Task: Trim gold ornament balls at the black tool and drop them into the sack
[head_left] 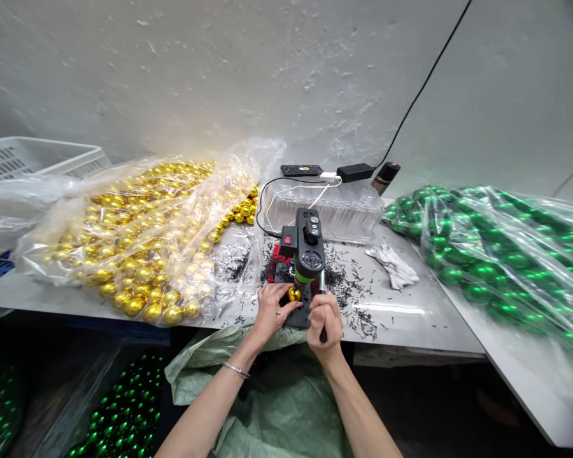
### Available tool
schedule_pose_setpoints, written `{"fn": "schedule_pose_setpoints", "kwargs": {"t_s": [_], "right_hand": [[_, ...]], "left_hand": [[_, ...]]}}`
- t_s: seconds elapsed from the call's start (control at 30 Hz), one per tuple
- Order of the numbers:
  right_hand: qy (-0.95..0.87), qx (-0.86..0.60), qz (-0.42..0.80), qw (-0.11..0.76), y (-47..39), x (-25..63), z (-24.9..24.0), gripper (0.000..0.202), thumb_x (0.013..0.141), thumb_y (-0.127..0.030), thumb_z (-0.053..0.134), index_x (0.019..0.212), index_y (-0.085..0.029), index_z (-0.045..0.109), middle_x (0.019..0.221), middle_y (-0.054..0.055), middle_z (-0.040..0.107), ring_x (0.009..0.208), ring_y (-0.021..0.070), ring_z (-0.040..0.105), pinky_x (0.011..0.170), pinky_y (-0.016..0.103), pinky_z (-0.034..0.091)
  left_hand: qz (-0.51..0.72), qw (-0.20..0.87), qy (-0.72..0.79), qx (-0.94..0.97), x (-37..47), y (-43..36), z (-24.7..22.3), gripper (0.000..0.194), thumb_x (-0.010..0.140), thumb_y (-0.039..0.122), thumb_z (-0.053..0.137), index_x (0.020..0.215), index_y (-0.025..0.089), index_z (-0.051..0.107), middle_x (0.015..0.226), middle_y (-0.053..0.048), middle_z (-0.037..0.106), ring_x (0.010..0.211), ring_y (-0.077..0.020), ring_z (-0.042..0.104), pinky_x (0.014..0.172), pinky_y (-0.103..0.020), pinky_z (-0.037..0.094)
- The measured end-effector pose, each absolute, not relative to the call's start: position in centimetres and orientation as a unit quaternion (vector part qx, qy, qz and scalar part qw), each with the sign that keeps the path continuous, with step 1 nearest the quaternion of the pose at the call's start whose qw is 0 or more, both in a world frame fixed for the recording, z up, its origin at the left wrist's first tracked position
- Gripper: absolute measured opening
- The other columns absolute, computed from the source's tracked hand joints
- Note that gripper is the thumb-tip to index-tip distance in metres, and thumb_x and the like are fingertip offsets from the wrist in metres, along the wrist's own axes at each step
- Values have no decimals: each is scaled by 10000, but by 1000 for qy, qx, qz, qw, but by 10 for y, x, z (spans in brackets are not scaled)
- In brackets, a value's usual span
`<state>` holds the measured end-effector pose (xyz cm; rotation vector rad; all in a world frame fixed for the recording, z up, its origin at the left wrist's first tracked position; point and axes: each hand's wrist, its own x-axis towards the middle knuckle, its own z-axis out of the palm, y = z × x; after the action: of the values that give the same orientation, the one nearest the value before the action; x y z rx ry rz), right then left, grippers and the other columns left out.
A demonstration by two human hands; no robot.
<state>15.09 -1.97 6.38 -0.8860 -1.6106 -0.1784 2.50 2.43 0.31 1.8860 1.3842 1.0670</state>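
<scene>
My left hand (270, 311) closes its thumb and fingers around a shiny gold ball (294, 294) beneath the head of a small black bench machine (310, 245). The machine has a red switch on its left side and round vents on top. In my right hand (325, 321) is the black-gripped lever (323, 335) at the machine's right side, the fingers wrapped round it. The ball's underside and the contact with the machine head are partly hidden. Many short black bits (346, 280) lie scattered around the machine's base.
A clear bag of gold balls (143, 242) spreads over the table's left. Green balls in plastic (496, 254) lie right. Behind the machine stands a clear plastic box (325, 210) with cables. White gloves (394, 266) rest right; a green sack (281, 401) hangs below the table edge.
</scene>
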Motion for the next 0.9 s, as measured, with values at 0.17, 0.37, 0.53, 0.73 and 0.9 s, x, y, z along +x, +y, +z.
{"fn": "schedule_pose_setpoints", "kwargs": {"t_s": [0.17, 0.37, 0.53, 0.73, 0.9], "right_hand": [[-649, -454, 43, 610, -28, 147, 123, 283, 962, -129, 418, 692, -206, 447, 724, -1, 508, 688, 119, 519, 635, 265, 420], [-652, -469, 55, 594, -30, 146, 139, 289, 973, -144, 426, 692, -204, 455, 699, -10, 493, 664, 113, 493, 628, 263, 395], [-655, -450, 40, 605, -31, 145, 120, 283, 957, -114, 424, 691, -208, 449, 726, -2, 508, 682, 123, 508, 628, 274, 393], [-663, -434, 28, 610, -29, 147, 112, 268, 937, -90, 438, 697, -209, 459, 722, 7, 518, 693, 138, 532, 619, 282, 403], [-674, -429, 9, 601, -29, 148, 109, 243, 922, -60, 437, 732, -204, 484, 730, 6, 522, 672, 130, 519, 603, 273, 404]], "left_hand": [[426, 280, 507, 695, 20, 16, 6, 337, 810, 305, 736, 1137, 238, 689, 1124, -97, 708, 1077, -285, 606, 992, -480, 415], [393, 259, 428, 772, -10, -46, 1, 453, 882, 357, 651, 1315, 249, 575, 1263, -123, 647, 1179, -280, 575, 1019, -470, 435], [409, 184, 462, 765, -37, -23, 14, 436, 935, 403, 567, 1331, 221, 556, 1343, -135, 586, 1253, -284, 536, 1037, -484, 453], [366, 108, 663, 644, -88, 119, 54, 278, 968, 124, 411, 1143, 78, 622, 1163, -195, 635, 1111, -288, 571, 975, -463, 456], [334, 88, 688, 638, -109, 163, 57, 132, 932, 139, 508, 925, 65, 617, 1007, -193, 630, 1103, -307, 497, 976, -469, 370]]}}
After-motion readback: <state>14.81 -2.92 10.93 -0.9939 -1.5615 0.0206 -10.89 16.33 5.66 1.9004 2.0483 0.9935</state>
